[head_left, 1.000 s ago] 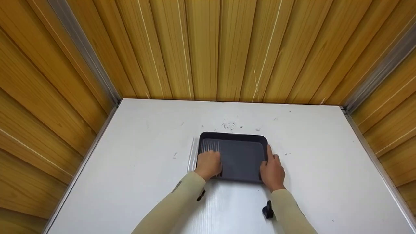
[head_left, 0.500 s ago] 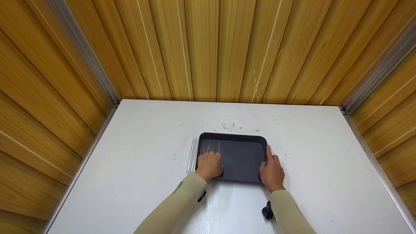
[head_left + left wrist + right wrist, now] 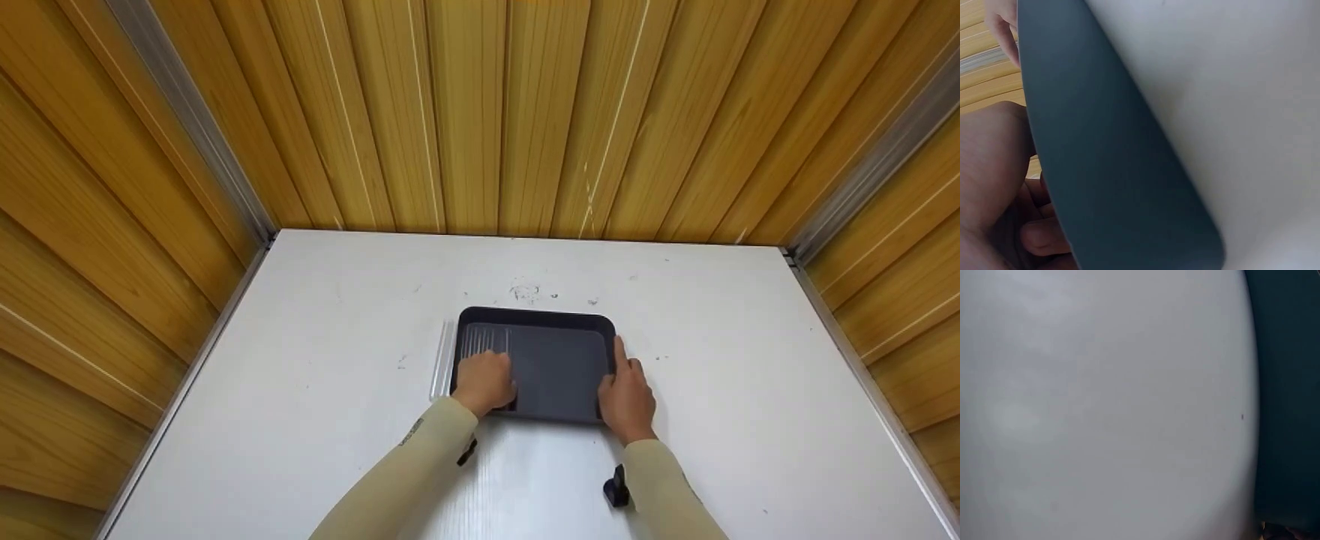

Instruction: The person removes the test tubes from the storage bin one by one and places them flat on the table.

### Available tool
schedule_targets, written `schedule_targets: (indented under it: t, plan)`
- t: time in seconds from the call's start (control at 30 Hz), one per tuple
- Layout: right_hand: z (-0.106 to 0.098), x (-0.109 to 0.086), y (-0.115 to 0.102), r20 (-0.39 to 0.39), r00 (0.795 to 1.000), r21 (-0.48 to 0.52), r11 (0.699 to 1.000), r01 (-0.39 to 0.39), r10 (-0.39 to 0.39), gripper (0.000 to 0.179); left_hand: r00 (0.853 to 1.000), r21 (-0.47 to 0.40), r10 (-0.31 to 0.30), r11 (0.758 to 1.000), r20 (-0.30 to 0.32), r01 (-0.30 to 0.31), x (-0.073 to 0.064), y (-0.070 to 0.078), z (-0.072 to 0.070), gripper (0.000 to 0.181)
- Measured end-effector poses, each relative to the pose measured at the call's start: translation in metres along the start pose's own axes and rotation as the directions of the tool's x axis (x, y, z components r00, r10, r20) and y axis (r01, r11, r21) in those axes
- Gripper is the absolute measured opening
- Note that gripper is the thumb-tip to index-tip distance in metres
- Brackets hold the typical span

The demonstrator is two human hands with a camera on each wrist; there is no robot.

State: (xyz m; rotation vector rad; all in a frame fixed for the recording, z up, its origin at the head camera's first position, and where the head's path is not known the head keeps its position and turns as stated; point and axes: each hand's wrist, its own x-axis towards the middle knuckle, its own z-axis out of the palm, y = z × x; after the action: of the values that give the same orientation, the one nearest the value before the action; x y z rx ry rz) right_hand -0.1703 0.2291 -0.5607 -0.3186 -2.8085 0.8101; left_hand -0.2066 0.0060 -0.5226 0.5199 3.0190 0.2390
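Observation:
A dark grey rectangular tray (image 3: pixel 559 367) lies on the white table. Several thin clear rods (image 3: pixel 478 339) lie side by side along its left part, running front to back. My left hand (image 3: pixel 484 382) is over these rods with fingers curled; a clear rod set a little apart from the rest runs into its grip. The lower ends are hidden under the hand. In the left wrist view, curled fingers (image 3: pixel 1044 236) show behind the tray's wall. My right hand (image 3: pixel 628 394) grips the tray's right side, thumb at the inner edge and forefinger along the outside.
More clear rods (image 3: pixel 442 364) lie on the table (image 3: pixel 360 330) just outside the tray's left wall. Wood-patterned panels (image 3: pixel 465 112) stand behind and at both sides. A black wrist-worn device (image 3: pixel 616 487) hangs under the right sleeve.
Within the tray, my left hand has shifted slightly to the right, and a gap shows between the rod there and the others. The right hand keeps its hold on the tray.

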Motion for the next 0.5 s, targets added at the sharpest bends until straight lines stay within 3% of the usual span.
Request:
schedule_targets:
  t: [0.5]
  plan:
    - [-0.0001,0.0014,0.0012,0.012,1.000,0.005,1.000,-0.011,0.011,0.062,1.000,0.001,-0.015,1.000,0.005,0.015,-0.0031,-0.0023,-0.0090,0.034]
